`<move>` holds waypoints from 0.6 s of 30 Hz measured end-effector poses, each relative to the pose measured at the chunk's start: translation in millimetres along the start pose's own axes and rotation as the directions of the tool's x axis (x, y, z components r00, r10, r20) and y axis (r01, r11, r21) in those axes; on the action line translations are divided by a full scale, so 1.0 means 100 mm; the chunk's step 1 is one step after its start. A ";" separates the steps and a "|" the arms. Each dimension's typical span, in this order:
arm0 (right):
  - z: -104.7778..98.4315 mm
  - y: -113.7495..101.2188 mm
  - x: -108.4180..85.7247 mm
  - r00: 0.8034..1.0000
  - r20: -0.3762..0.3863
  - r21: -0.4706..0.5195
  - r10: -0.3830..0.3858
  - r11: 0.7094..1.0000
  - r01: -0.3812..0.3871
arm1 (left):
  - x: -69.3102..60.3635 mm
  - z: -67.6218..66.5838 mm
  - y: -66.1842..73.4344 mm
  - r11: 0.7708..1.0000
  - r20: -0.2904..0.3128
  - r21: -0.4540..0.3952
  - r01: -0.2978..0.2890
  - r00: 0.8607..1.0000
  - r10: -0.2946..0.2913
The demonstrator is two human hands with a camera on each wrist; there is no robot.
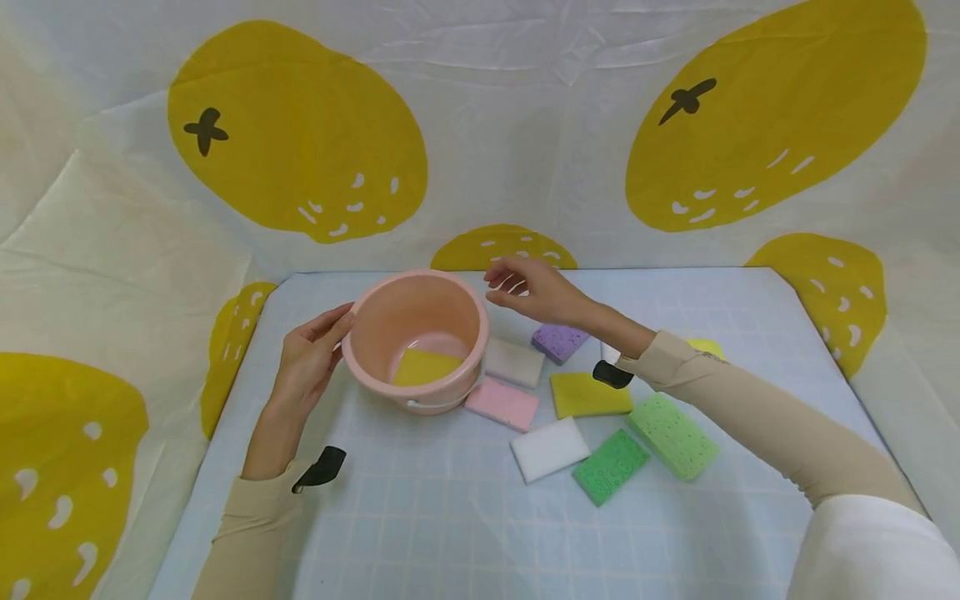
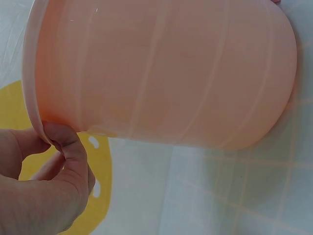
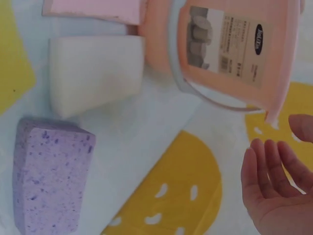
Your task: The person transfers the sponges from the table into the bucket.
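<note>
A pink plastic bucket [image 1: 416, 304] stands on the left half of the table, its mouth facing the head camera. A yellow sponge [image 1: 426, 367] lies at the bottom inside. My left hand [image 1: 309, 358] pinches the bucket's left rim between thumb and fingers; the left wrist view shows this grip closely. Just right of the opposite rim, my right hand [image 1: 540, 292] hovers with loosely bent fingers and nothing in them. In the right wrist view the hand [image 3: 274, 188] is apart from the bucket, whose label [image 3: 234, 46] and handle [image 3: 220, 104] show.
Right of the bucket lie an off-white sponge [image 1: 513, 363], a pink one [image 1: 502, 403], a purple one [image 1: 558, 342], a yellow one [image 1: 591, 394], a white one [image 1: 550, 449], a green one [image 1: 611, 466] and a light green one [image 1: 675, 435]. The right forearm partly covers another yellow piece [image 1: 707, 347].
</note>
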State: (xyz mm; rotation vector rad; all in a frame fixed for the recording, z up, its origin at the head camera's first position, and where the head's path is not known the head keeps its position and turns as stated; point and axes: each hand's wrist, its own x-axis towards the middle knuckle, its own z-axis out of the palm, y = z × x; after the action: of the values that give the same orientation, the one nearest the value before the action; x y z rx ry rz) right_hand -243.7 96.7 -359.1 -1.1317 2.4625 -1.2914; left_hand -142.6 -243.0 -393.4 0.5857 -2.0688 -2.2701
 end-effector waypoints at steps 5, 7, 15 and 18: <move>0.04 0.14 -0.06 0.999 -0.017 0.027 0.028 0.999 -0.027 | 0.00 -0.01 0.00 1.000 0.001 -0.001 -0.005 1.000 0.005; 0.05 0.19 -0.09 0.999 -0.023 0.028 0.038 0.999 -0.038 | 0.00 -0.01 -0.01 1.000 0.002 -0.002 -0.007 1.000 0.007; 0.14 0.38 -0.18 0.997 -0.043 0.032 0.070 0.997 -0.068 | 0.00 -0.01 -0.01 1.000 0.003 -0.005 0.004 1.000 -0.004; 0.18 0.45 -0.22 0.995 -0.036 0.041 0.089 0.995 -0.087 | 0.01 -0.01 -0.02 1.000 0.008 -0.022 -0.001 1.000 0.001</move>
State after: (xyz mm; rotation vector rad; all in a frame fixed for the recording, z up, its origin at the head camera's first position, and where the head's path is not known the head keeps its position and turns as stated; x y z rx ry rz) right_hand -245.3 115.1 -408.9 -0.9868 2.4714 -1.3425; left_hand -142.7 -243.9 -395.7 0.5755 -2.0447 -2.2948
